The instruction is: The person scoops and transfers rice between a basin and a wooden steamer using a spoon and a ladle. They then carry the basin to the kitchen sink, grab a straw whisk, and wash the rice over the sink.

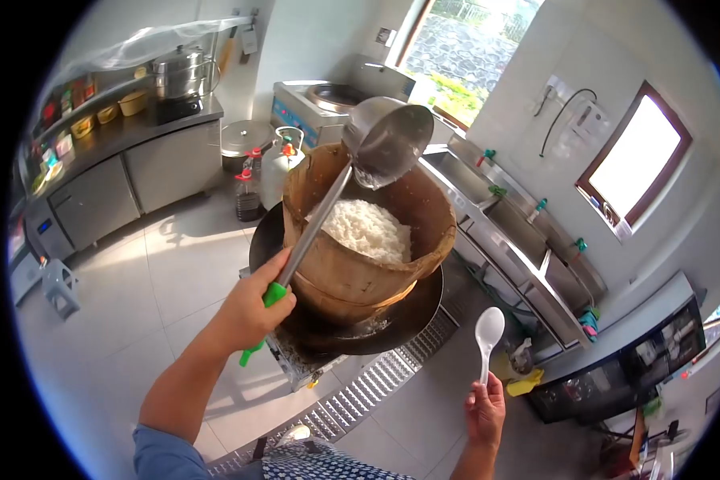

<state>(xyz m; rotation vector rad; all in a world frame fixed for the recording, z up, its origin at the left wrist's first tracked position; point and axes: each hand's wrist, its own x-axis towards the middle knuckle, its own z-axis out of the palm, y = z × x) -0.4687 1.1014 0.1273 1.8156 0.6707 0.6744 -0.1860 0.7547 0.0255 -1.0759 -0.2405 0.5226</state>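
Note:
My left hand is closed round the green handle of a long metal ladle. The ladle's big bowl is tilted over the far rim of a wooden steamer barrel. White rice is heaped inside the barrel. Beneath the barrel sits a wide dark wok, with some liquid showing at its near side. At the lower right, my right hand grips a white spoon by its handle, bowl upward, apart from the barrel.
A metal sink counter runs along the right wall. Behind the barrel stand a gas cylinder, red-capped bottles and another stove. A steel counter is at the left. A floor grate lies below the wok.

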